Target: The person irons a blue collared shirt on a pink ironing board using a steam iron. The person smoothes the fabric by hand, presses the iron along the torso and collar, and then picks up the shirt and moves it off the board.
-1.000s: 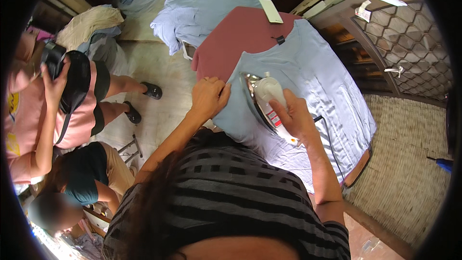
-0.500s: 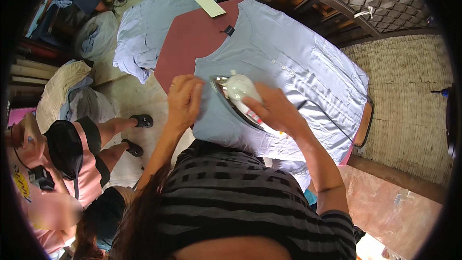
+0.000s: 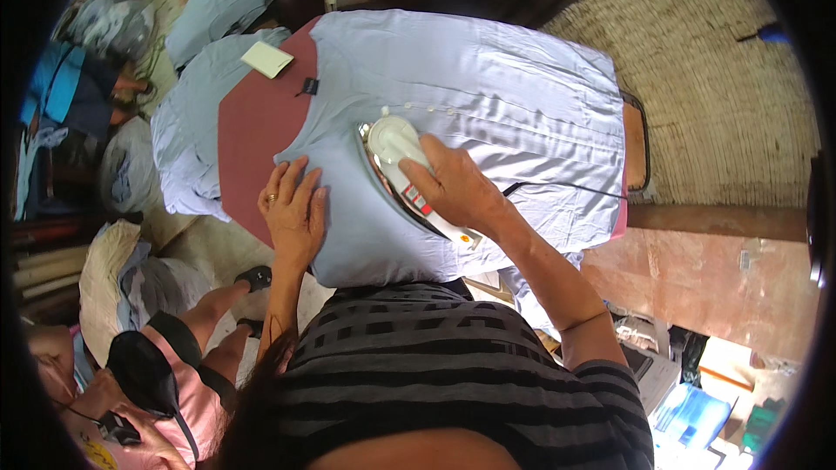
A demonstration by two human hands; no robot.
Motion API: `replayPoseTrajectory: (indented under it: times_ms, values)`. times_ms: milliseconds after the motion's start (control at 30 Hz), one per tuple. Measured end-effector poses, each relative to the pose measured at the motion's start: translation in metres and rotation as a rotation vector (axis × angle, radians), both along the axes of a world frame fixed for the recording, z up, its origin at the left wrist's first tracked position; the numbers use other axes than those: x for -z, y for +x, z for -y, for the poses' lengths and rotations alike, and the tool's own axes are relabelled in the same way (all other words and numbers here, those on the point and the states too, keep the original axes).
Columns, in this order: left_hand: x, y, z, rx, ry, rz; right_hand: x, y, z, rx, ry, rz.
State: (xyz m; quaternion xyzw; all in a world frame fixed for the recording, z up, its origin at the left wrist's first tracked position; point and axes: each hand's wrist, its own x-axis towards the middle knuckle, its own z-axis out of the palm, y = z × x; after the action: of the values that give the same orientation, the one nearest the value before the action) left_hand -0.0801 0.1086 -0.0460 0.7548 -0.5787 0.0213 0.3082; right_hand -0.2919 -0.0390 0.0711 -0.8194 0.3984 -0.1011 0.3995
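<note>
1. We are pressing a smooth, pale blue shirt, soft woven cloth with a row of small white buttons, spread flat across the centre of the frame on a maroon padded ironing board.
2. Our right hand is wrapped tight around the handle of a white plastic electric iron, which is sitting on the shirt at mid-frame; its metal soleplate is showing as a thin shiny edge.
3. Our left hand is lying flat, fingers spread, on the shirt's lower left edge, just beside the iron and holding nothing.
4. The iron's long axis is running diagonally, rounded nose toward the upper left, heel toward the lower right; our right hand is covering its middle.
5. A thin black cord is trailing right across the cloth.
6. More pale blue garments are hanging off the board at upper left, beside a small pale card.
7. A seated person in pink is filling the lower left; a woven mat is lying at upper right.
</note>
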Motion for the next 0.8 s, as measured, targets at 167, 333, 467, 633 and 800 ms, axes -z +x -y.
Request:
replayPoseTrajectory:
  times_ms: [167, 333, 467, 633, 800]
  values:
    - [-0.017, -0.021, 0.029, 0.105, -0.053, -0.075, -0.027, -0.072, 0.008, 0.077, 0.174, -0.140]
    - [-0.021, -0.074, 0.105, 0.299, -0.064, -0.053, -0.054, -0.161, 0.036, 0.190, 0.177, -0.160]
    - [0.000, -0.104, 0.157, 0.220, 0.023, 0.097, -0.039, -0.188, 0.088, -0.016, -0.144, -0.139]
    - [0.011, -0.097, 0.167, 0.100, 0.101, 0.240, -0.005, -0.171, 0.149, -0.436, -0.556, 0.035]
    - [0.010, -0.097, 0.163, 0.085, 0.102, 0.211, -0.012, -0.108, 0.156, -0.067, -0.007, -0.122]
